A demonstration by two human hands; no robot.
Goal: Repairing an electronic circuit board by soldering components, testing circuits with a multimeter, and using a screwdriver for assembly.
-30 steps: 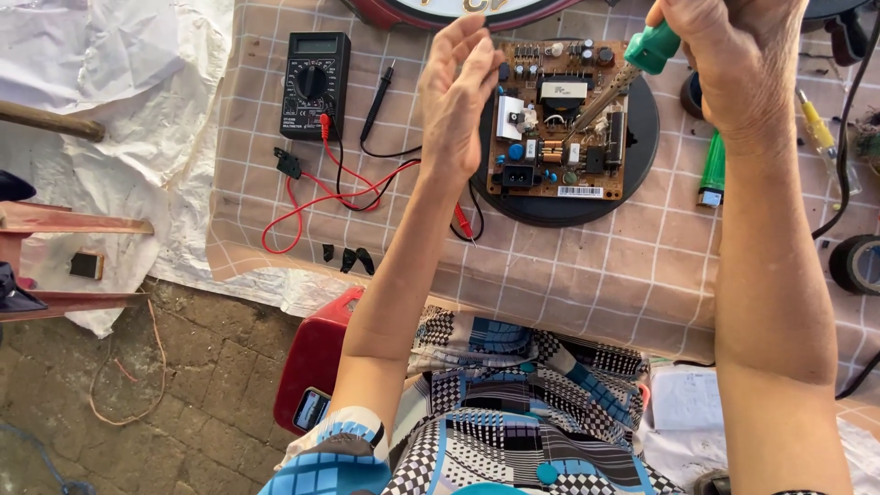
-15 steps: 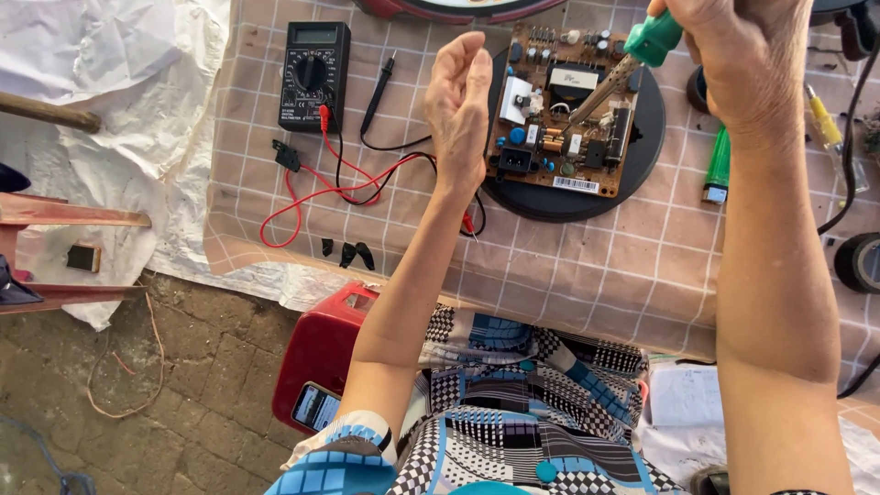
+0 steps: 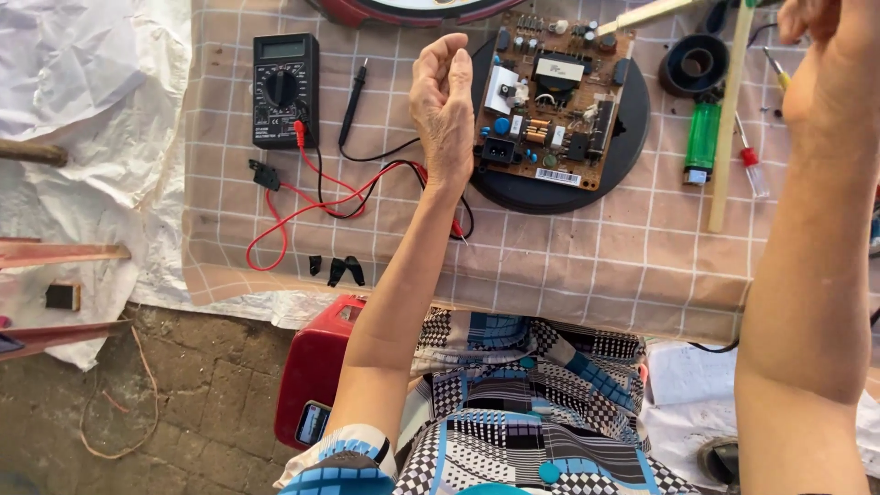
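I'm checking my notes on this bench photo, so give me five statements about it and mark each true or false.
1. The brown printed circuit board lies on a round black disc. True.
2. The black digital multimeter sits right of the board. False: it sits left.
3. The left hand grips the red probe lead. False: its fingers are loosely curled, holding nothing.
4. A green lighter lies right of the disc. True.
5. The tablecloth is plain white. False: it is beige, checked.

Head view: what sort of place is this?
Probably an informal electronics repair bench, perhaps outdoors: a checked cloth over a table holds a bare circuit board and a multimeter with red and black leads, above a rough brick floor.
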